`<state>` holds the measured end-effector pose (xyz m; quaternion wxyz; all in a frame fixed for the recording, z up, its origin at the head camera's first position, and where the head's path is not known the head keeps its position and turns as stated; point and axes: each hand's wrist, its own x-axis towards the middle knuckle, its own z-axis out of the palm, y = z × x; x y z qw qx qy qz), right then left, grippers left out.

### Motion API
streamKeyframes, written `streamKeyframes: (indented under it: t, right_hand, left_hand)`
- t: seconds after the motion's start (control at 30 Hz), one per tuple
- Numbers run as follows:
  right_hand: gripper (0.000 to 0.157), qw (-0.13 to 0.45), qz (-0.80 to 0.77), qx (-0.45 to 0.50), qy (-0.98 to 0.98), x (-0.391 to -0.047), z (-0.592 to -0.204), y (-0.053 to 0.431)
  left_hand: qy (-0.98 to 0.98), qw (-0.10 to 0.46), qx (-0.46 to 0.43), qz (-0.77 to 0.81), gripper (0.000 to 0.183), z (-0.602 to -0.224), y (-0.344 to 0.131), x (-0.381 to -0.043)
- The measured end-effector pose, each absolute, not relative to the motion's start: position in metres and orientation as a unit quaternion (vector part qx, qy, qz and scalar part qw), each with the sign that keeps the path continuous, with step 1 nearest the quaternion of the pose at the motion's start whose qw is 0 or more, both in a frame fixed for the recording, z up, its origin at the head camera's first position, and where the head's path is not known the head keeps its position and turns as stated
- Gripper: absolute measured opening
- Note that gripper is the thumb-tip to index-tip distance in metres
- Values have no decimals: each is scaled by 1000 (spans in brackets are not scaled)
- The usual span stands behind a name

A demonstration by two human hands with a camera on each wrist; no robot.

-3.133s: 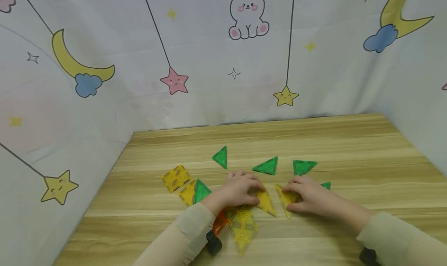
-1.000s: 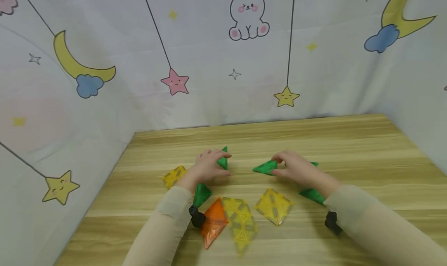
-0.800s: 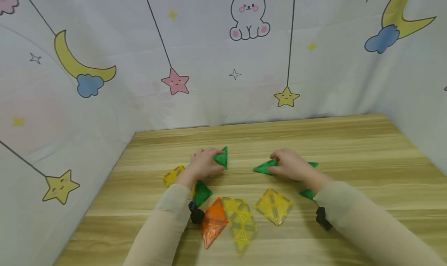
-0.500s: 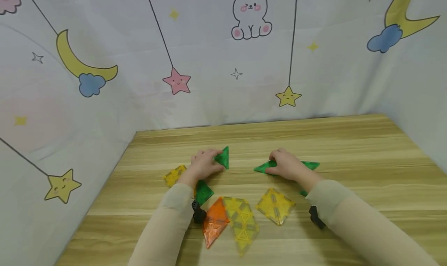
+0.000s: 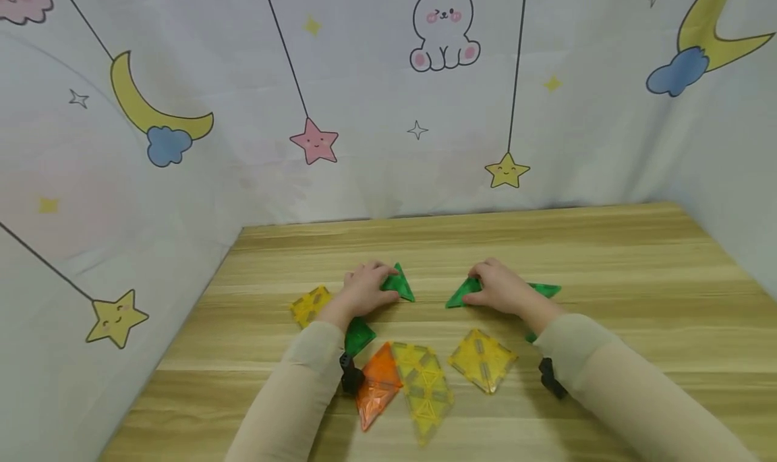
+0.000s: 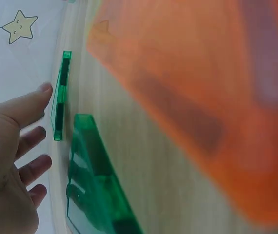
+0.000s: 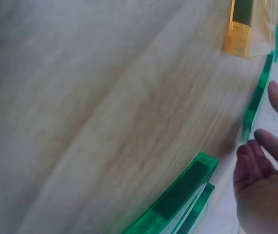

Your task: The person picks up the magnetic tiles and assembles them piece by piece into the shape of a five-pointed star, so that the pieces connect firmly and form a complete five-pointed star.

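Observation:
My left hand [image 5: 364, 290] pinches a green triangular magnetic tile [image 5: 399, 284] between thumb and fingers at the back of the table. In the left wrist view that tile [image 6: 62, 95] shows nearly edge-on by the thumb. To the right, my right hand [image 5: 500, 288] holds another green triangular magnetic tile [image 5: 464, 292] the same way, partly covering it. A gap of table separates the two tiles. Closer to me lie a yellow square made of two triangles [image 5: 482, 361], a joined group of yellow tiles [image 5: 425, 388] and an orange pair [image 5: 379, 381].
A yellow tile [image 5: 306, 307] and a green triangle [image 5: 359, 336] lie beside my left forearm, partly hidden. Another green triangle [image 5: 546, 289] sits behind my right wrist, and one more [image 5: 531, 337] peeks out beneath it. A printed cloth [image 5: 376, 179] surrounds the table's far edge.
Both hands left the yellow tiles, which now lie as a square, and moved back to the green ones. In the last half second both green tiles have turned, their tips tilting toward me.

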<state>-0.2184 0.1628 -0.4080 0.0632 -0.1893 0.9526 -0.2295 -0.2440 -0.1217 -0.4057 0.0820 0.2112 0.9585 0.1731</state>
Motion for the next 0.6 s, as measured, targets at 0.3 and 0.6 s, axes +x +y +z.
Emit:
streamKeyframes:
  t: [0.3, 0.6]
  right_hand:
    - [52, 72, -242, -213, 944, -226, -408, 156]
    - [52, 82, -243, -226, 940, -230, -411, 150]
  left_hand:
    - [963, 83, 201, 157, 45, -409, -120, -243]
    - [957, 101, 218, 164, 38, -407, -111, -239]
